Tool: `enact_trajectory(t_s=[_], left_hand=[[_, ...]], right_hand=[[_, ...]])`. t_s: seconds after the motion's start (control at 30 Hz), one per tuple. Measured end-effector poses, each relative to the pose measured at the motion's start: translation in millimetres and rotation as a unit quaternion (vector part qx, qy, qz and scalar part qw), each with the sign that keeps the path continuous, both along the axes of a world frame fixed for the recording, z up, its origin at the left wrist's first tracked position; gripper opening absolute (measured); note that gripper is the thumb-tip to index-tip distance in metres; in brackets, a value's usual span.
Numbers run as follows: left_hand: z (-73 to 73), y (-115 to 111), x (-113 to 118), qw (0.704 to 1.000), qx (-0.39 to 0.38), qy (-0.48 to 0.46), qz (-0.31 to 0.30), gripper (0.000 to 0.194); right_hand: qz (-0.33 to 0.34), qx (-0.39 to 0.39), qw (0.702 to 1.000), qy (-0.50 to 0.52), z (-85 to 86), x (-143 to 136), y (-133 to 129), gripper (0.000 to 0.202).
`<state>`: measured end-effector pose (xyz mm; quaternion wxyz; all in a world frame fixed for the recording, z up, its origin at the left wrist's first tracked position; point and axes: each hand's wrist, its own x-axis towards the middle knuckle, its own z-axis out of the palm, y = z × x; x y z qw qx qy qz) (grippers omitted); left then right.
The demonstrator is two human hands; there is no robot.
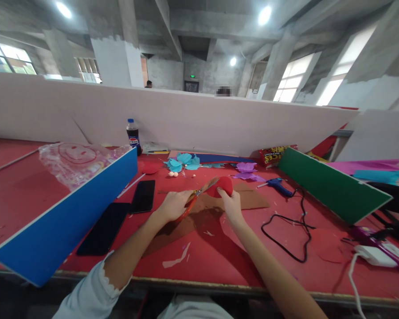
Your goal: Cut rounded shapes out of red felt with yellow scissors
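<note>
The round, thin piece of paper (226, 182) is red, and the metal scissors (189, 207) have orange handles. The flat sheet (252, 201) is brown. The wide tabletop (219, 269) is red. One long board (63, 223) is blue, another stiff board (332, 188) is green.

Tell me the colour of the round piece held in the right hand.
The round piece in the right hand is red, shown best in the head view.

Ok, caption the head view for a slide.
Left hand gripping scissors, right hand holding a red piece, above brown material on a red table.
</note>
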<state>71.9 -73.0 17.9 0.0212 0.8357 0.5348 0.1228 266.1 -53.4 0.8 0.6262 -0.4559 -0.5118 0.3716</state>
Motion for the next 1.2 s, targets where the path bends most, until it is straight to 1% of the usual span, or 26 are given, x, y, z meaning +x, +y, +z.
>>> enact_trajectory(t_s=[0.23,0.47,0.6,0.73,1.0,1.2], left_hand=[[2.1,-0.4,-0.6,1.000,-0.005,0.000,0.000,0.034],[6.5,-1.5,-1.7,1.000,-0.003,0.009,0.003,0.033],[4.0,0.0,-4.2,1.000,0.009,-0.004,-0.017,0.031],[0.4,2.5,-6.2,1.000,0.012,-0.005,-0.026,0.034],[1.3,2.7,-5.5,1.000,0.007,0.006,-0.027,0.042],[0.6,2.0,-4.8,1.000,0.005,-0.007,-0.012,0.037]], right_hand=[[-0.001,0.000,1.000,-0.007,1.8,-0.3,0.4,0.020],[-0.011,-0.006,1.000,-0.005,2.5,-0.1,0.5,0.021],[-0.007,0.000,1.000,-0.004,3.8,0.3,0.2,0.020],[-0.008,0.000,1.000,-0.004,4.2,0.1,0.1,0.021],[-0.016,-0.010,1.000,-0.016,-3.5,-0.4,4.8,0.022],[0.002,-0.010,1.000,-0.021,-9.2,-2.2,7.4,0.024]])
